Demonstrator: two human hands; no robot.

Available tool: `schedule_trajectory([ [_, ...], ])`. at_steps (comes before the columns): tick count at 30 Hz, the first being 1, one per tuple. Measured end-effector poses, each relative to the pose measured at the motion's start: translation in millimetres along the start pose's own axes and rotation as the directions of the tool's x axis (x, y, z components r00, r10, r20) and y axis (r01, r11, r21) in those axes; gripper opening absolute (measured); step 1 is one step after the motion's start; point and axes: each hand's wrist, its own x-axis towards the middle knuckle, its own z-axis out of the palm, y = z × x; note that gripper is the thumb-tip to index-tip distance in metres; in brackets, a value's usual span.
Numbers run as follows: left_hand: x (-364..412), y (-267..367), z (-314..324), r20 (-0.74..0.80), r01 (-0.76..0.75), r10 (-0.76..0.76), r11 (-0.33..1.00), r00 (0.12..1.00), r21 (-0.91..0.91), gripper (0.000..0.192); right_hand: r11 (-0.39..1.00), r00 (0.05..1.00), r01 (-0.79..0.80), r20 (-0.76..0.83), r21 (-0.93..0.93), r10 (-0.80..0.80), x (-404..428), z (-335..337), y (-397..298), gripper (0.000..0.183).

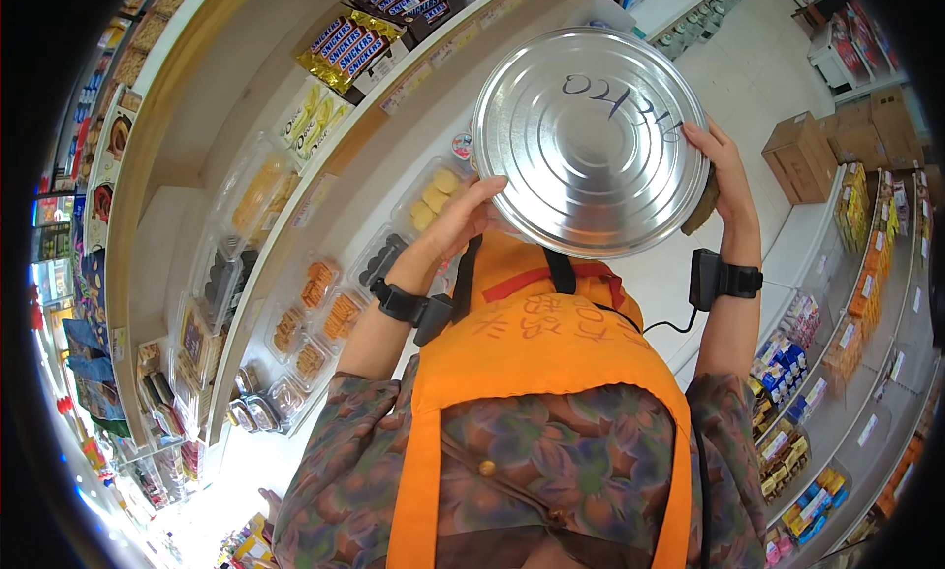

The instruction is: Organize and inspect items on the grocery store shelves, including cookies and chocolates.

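Note:
A large round metal tin or lid (590, 144) is held up before my chest, its shiny ringed face towards me and dark handwriting across it. My left hand (469, 211) grips its lower left edge, the thumb on the rim and the fingers mostly hidden behind. On the right rim, my right hand (720, 155) has its thumb over the edge. A brownish piece (700, 206) shows beside the rim under that hand; I cannot tell what it is. Both wrists wear black strapped devices. Below the tin is my orange apron (546, 347).
Curved shelves (354, 133) at the left hold Snickers boxes (347, 48) and clear plastic food boxes (339, 314). Cardboard boxes (801, 155) stand on the floor at the upper right, above racks of packaged snacks (782, 458). A partial hand of another person (272, 504) shows at the lower left.

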Motion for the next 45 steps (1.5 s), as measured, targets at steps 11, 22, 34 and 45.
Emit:
schedule_trajectory([
  [11,-5,1,0,-0.014,-0.012,0.013,0.999,1.000,0.046,0.059,0.999,1.000,-0.009,-0.007,-0.039,0.008,-1,1,0,0.063],
  [22,-2,0,-6,0.023,0.038,-0.039,0.998,0.999,0.047,0.058,0.999,0.999,-0.042,-0.002,0.018,0.042,-1,-1,4,0.056],
  [34,0,13,6,-0.145,-0.246,0.232,0.965,0.962,-0.089,0.077,0.986,0.998,0.015,0.051,0.167,-0.023,4,-1,15,0.045],
  [45,-54,117,50,-0.273,-0.667,0.685,0.726,0.676,0.169,0.073,0.912,0.969,0.100,0.168,0.398,-0.180,24,51,5,0.045],
])
